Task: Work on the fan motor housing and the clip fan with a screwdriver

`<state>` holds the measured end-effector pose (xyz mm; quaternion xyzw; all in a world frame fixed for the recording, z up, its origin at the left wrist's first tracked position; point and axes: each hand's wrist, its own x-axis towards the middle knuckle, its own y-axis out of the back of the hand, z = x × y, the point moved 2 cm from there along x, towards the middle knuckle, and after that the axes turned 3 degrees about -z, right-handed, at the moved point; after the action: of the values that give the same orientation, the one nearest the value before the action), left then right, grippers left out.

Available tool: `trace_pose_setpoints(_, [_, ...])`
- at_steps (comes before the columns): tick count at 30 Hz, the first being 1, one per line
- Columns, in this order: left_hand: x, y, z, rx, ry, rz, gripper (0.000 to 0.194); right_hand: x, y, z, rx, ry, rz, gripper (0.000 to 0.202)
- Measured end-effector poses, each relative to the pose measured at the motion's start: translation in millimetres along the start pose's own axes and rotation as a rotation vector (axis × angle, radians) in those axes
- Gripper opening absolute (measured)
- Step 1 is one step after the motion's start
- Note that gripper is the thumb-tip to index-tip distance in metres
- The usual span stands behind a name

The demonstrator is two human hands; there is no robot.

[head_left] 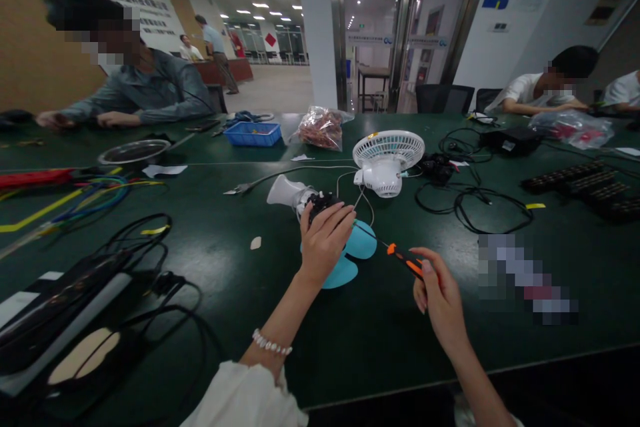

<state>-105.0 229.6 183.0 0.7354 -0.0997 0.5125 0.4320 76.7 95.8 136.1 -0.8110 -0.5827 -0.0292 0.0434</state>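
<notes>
My left hand (325, 240) is closed over a black fan motor (320, 203) joined to a white fan stand piece (286, 191). Beneath that hand, light-blue fan blades (361, 241) show on the table. My right hand (443, 300) grips an orange and black screwdriver (406, 263) by the end of its handle, between thumb and fingers. Its shaft points left toward my left fingertips; whether the tip touches the motor cannot be seen clearly. Just beyond sits a white fan head with its grille (387, 163), a cable trailing from it.
Green table (240, 320) spans the view. A blue tray (253, 134), a plastic bag of brownish-red parts (323, 128) and a metal bowl (134, 152) stand farther back. Black cables (480, 210) lie right, a power strip (65, 307) left. Other people sit across the table.
</notes>
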Motion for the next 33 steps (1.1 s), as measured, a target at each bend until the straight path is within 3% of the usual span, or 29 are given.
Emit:
trace_pose_setpoints(8, [-0.4, -0.7, 0.5, -0.019, 0.009, 0.002, 0.027, 0.2, 5.6, -1.6, -0.124, 0.074, 0.105, 0.038])
trace_pose_setpoints(14, [0.2, -0.1, 1.6, -0.006, -0.008, -0.001, 0.029, -2.9, 5.5, 1.0, -0.183, 0.071, 0.032, 0.034])
trace_pose_setpoints(20, [1.7, 1.6, 3.5, 0.008, -0.03, 0.002, 0.027, -9.3, 9.1, 0.5, -0.285, 0.082, 0.059, 0.031])
trace_pose_setpoints(27, [2.5, 2.1, 4.8, 0.022, -0.03, -0.013, 0.027, -10.5, 12.5, -4.3, -0.373, 0.262, 0.15, 0.025])
trace_pose_setpoints(33, [2.6, 1.6, 5.1, 0.007, -0.017, -0.032, 0.026, -10.1, 13.9, -6.1, -0.432, 0.305, 0.201, 0.026])
